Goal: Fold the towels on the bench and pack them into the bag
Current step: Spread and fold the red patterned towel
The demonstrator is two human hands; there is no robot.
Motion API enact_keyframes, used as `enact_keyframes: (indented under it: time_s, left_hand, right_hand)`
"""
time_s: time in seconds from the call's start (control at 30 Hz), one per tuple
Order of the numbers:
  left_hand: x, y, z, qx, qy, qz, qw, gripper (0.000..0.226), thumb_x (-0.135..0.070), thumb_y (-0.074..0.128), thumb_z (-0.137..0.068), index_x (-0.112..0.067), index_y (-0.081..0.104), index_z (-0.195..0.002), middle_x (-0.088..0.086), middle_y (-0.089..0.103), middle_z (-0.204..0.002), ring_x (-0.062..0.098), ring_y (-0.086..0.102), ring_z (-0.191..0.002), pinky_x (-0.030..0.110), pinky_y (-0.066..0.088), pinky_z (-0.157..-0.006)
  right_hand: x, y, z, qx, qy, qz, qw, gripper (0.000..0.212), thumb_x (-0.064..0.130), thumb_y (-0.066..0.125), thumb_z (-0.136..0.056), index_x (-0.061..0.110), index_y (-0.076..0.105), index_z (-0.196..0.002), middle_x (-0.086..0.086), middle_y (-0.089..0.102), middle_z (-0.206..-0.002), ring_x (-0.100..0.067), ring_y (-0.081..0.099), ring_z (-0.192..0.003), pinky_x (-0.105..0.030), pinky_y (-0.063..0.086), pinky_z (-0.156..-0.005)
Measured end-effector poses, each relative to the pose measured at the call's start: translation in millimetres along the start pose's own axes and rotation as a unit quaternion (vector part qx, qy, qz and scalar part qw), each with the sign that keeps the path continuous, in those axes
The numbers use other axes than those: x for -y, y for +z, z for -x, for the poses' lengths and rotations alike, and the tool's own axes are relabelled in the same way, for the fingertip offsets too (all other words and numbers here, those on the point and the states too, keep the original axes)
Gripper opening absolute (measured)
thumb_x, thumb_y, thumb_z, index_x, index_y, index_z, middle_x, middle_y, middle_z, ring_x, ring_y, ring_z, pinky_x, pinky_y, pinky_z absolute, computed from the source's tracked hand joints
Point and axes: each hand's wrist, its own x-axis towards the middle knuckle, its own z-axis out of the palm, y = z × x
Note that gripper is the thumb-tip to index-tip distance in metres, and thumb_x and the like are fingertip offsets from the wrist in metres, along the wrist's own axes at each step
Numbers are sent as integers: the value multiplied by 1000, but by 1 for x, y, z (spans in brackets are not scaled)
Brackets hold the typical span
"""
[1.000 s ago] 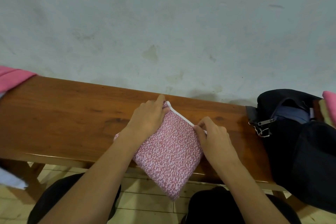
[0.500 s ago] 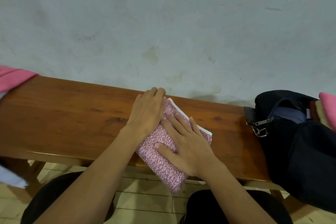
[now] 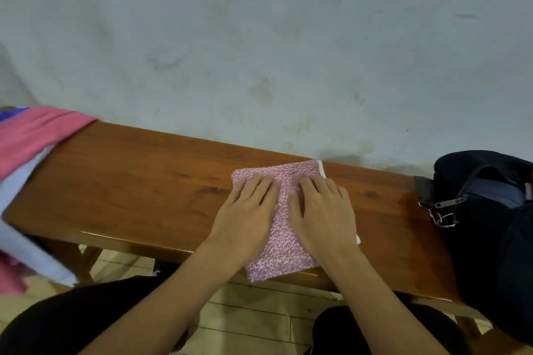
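On the wooden bench [image 3: 138,181], both the left hand [image 3: 248,216] and right hand [image 3: 323,213] press flat, fingers straight, on a folded pink towel [image 3: 284,256], bag [image 3: 490,225] at right.

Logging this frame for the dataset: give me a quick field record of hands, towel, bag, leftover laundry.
left hand: flat on the folded towel, fingers straight
right hand: flat on the same towel, beside the left
folded towel: pink-and-white, on the bench, near corner past the front edge
bag: black, unzipped, at the bench's right end
unfolded pile: pink and pale blue cloth, left end
stage: pressing the fold; not yet packed
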Motion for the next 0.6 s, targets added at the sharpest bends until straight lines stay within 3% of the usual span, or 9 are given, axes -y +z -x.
enact_keyframes:
  time_s: [0.1,0.17,0.23,0.47,0.6]
  left_hand:
    - [19,-6,7,40,6,-18,999,65,-46,-15,-93,-24,-8,-155,3,-9,-163,22,-14,-150,44,-5,-122]
    - [28,-9,10,72,-17,-2,997,63,-54,-21,-89,-33,-21,-149,-3,-25,-158,18,-26,-147,44,-10,-122]
    - [31,-12,8,85,-40,23,995,60,-55,-13,-92,-37,-22,-149,-6,-29,-157,15,-29,-145,44,-10,-122]
    - [31,-10,-6,78,-37,51,995,73,-58,-24,-78,-38,-20,-149,-9,-26,-159,10,-27,-145,43,-13,-121]
    - [30,-11,-6,78,-36,56,995,68,-57,-18,-87,-38,-17,-152,-12,-25,-159,10,-26,-146,46,-13,-120]
  right_hand:
    - [9,2,-2,116,-39,-60,991,59,46,23,-103,19,32,-154,-2,28,-162,-16,22,-150,-29,11,-122]
    - [13,6,-2,166,-47,-52,984,63,54,14,-103,25,7,-159,-1,0,-166,-15,-6,-153,-28,-7,-121]
    - [14,8,-3,180,-33,-32,983,68,62,7,-98,30,-5,-158,-2,-14,-165,-16,-19,-150,-31,-10,-121]
    - [9,12,-8,189,11,7,982,77,69,3,-93,28,-6,-158,0,-9,-166,-14,-14,-151,-35,-4,-125]
    - [10,12,-8,191,29,20,981,85,71,-5,-88,23,-10,-158,-1,-13,-165,-15,-17,-151,-34,-6,-124]
